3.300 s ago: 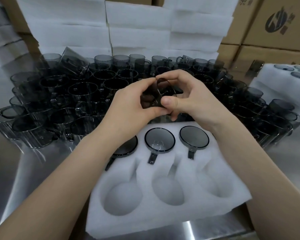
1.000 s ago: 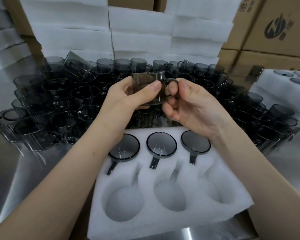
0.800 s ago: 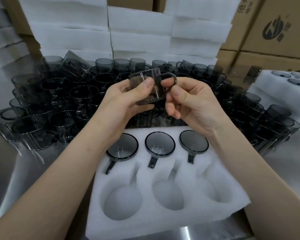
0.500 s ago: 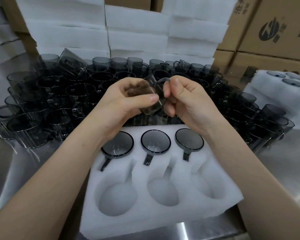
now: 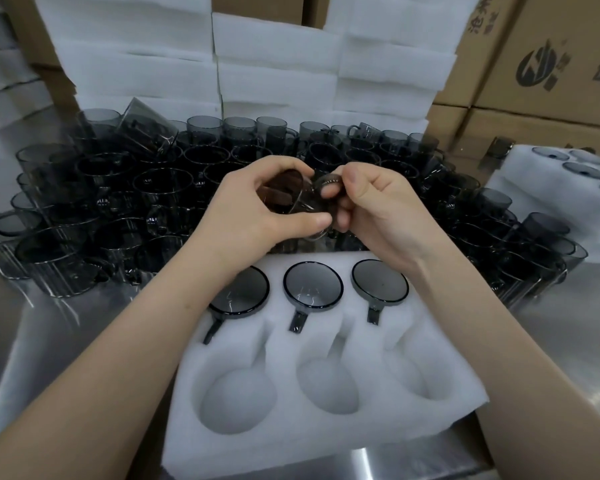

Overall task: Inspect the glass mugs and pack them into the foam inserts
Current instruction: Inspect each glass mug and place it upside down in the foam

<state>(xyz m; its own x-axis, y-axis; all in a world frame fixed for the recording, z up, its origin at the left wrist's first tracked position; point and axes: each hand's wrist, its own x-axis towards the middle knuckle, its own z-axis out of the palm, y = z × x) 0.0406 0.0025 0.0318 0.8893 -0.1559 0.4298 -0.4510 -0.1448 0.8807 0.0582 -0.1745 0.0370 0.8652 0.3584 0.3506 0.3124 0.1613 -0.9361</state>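
Both hands hold one smoky grey glass mug (image 5: 300,206) above the far edge of the white foam insert (image 5: 323,379). My left hand (image 5: 257,216) grips the mug's body, thumb across its lower rim. My right hand (image 5: 371,209) holds the mug's handle, a finger through the loop. The mug is tilted on its side. Three mugs (image 5: 313,286) sit upside down in the insert's far row, handles in the slots. The near row's three round pockets (image 5: 329,386) hold nothing.
Several grey mugs (image 5: 118,209) crowd the steel table (image 5: 561,327) behind and beside the insert. Stacks of foam inserts (image 5: 274,67) stand at the back, cardboard boxes (image 5: 551,53) at the right. A packed foam insert (image 5: 568,188) lies at the far right.
The mug has been turned from upright to lying on its side, and both hands have lowered a little toward the insert. The grip on body and handle stays.
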